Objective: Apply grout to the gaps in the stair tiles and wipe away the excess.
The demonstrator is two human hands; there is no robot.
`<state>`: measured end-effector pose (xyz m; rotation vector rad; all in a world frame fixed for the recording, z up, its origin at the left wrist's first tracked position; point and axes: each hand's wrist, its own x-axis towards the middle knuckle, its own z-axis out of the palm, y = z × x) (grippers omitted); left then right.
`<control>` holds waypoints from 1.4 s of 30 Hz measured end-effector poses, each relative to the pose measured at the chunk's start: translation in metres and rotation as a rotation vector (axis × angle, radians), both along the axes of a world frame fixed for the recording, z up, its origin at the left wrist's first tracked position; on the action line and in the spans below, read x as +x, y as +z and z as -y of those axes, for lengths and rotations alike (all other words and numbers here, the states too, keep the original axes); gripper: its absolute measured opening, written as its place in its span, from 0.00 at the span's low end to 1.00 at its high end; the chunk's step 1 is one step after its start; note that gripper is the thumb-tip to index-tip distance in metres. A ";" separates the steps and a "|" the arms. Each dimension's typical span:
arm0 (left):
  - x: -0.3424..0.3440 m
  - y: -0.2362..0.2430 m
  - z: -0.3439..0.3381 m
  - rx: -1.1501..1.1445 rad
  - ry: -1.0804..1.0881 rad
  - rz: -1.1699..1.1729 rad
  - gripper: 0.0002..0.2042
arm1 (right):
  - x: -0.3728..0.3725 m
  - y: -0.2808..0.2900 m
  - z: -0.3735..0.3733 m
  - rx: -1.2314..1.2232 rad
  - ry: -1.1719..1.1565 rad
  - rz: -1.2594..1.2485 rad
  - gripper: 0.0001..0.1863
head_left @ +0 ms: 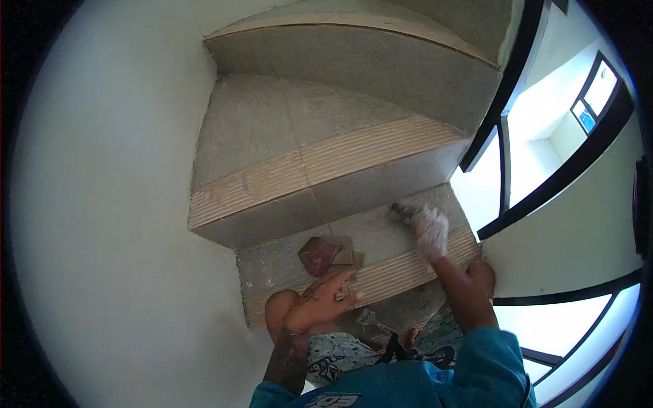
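My right hand [431,234], in a whitish glove or coated in white dust, is down on the stair tread [272,265]. Its fingers close on a small dark grey pad-like thing [403,213], pressed to the tread below the riser; its exact kind is unclear. My left hand [323,299] is bare, resting by my left knee with its fingers apart and nothing in them. Just beyond those fingers lies a dark red sheet that looks like sandpaper [318,256], beside small tan pieces [348,251].
A small flat-headed tool [368,317] lies near my lap. Ahead, a higher step [326,163] with a ribbed beige nosing rises toward a curved one. A white wall [115,204] stands at left; dark railing bars [507,95] and openings edge the right.
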<state>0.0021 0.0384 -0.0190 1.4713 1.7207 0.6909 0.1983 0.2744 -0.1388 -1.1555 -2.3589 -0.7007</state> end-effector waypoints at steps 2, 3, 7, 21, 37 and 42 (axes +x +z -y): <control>-0.002 -0.002 -0.005 -0.062 0.012 0.057 0.30 | -0.008 -0.007 0.040 -0.064 0.079 0.213 0.12; -0.005 -0.002 -0.007 -0.055 0.036 0.048 0.30 | -0.014 0.012 0.044 -0.055 0.102 0.204 0.12; -0.009 -0.010 -0.003 -0.022 0.010 0.056 0.30 | 0.009 0.025 0.017 -0.409 0.118 0.482 0.11; -0.005 -0.030 0.012 0.165 0.041 -0.014 0.29 | 0.019 0.047 0.026 -0.452 0.357 0.341 0.16; -0.012 -0.006 0.021 0.069 0.067 0.041 0.32 | 0.017 0.029 -0.014 -0.236 0.139 0.527 0.18; -0.015 -0.012 0.020 0.116 0.047 0.047 0.33 | -0.008 -0.006 -0.019 -0.225 0.004 0.569 0.15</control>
